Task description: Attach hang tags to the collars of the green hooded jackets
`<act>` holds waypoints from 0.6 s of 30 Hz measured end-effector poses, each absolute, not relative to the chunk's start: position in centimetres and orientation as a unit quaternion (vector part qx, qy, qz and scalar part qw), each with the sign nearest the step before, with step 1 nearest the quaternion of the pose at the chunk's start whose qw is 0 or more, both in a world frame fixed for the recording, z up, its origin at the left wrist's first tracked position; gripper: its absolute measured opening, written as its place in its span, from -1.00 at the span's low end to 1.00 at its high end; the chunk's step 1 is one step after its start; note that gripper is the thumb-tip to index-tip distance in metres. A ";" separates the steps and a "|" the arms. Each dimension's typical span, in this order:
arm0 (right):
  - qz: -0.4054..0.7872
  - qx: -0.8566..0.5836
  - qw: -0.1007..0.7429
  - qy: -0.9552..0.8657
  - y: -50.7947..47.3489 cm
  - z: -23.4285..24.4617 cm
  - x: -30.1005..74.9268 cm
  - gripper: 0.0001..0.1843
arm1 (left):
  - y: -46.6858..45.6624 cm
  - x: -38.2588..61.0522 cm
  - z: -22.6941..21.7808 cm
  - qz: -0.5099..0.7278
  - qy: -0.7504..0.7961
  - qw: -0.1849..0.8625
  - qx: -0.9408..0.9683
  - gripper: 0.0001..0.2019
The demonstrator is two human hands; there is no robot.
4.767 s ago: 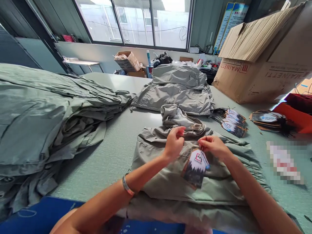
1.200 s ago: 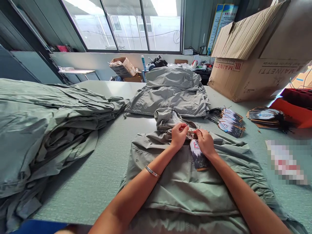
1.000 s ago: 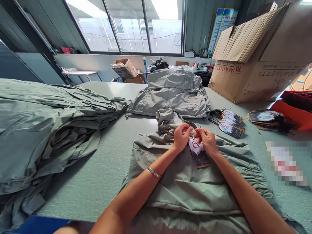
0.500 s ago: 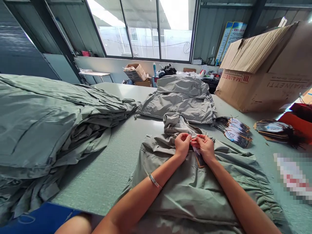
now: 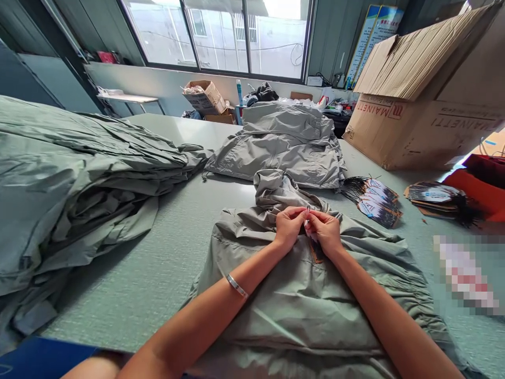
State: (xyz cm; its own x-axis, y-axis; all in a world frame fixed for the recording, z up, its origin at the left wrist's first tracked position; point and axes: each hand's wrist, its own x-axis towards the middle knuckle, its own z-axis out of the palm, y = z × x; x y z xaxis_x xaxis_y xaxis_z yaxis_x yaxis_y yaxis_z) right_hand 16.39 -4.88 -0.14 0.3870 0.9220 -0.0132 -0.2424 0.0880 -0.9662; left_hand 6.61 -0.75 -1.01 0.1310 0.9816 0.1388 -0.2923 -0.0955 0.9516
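The left hand (image 5: 289, 227) and right hand (image 5: 325, 232) pinch a dark printed cardboard hang tag (image 5: 314, 246) together, just above a rumpled grey-green nylon jacket (image 5: 300, 316).

Two hands (image 5: 290, 227) (image 5: 325, 231), one hang tag (image 5: 314, 247), two tag piles (image 5: 379, 204) (image 5: 430, 193).

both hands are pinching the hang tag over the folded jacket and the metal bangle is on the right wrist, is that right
Not quite: the head view shows the metal bangle on the left wrist, not the right. The rest holds: the left hand and right hand are pinching the hang tag over the folded jacket.
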 end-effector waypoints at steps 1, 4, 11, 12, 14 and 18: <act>0.440 -0.506 0.661 -0.338 -4.9 -0.1 16.4 -0.55 | -0.7 6.6 -1.1 0.562 0.349 0.565 0.493 -0.80; 0.440 -0.492 0.668 -0.345 -5.0 -0.1 16.3 -0.55 | -0.7 6.5 -1.2 0.577 0.342 0.550 0.498 -0.80; 0.437 -0.492 0.658 -0.366 -5.2 0.0 16.4 -0.61 | -0.8 6.6 -1.1 0.579 0.340 0.546 0.500 -0.85; 0.435 -0.493 0.657 -0.368 -5.2 0.0 16.4 -0.61 | -0.8 6.6 -1.2 0.578 0.343 0.545 0.501 -0.85; 0.430 -0.493 0.658 -0.372 -5.2 0.0 16.4 -0.62 | -0.7 6.6 -1.2 0.575 0.347 0.542 0.506 -0.84; 0.426 -0.496 0.656 -0.376 -5.1 -0.1 16.4 -0.62 | -0.7 6.6 -1.3 0.572 0.351 0.525 0.523 -0.85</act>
State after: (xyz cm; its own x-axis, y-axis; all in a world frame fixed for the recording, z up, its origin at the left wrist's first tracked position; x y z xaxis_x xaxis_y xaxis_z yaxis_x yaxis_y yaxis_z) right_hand 16.41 -5.15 -0.13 0.3541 0.9325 0.0713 -0.1855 0.1447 -0.9719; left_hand 6.57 -0.69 -1.30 0.0991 0.9683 0.2295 -0.2334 -0.2015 0.9513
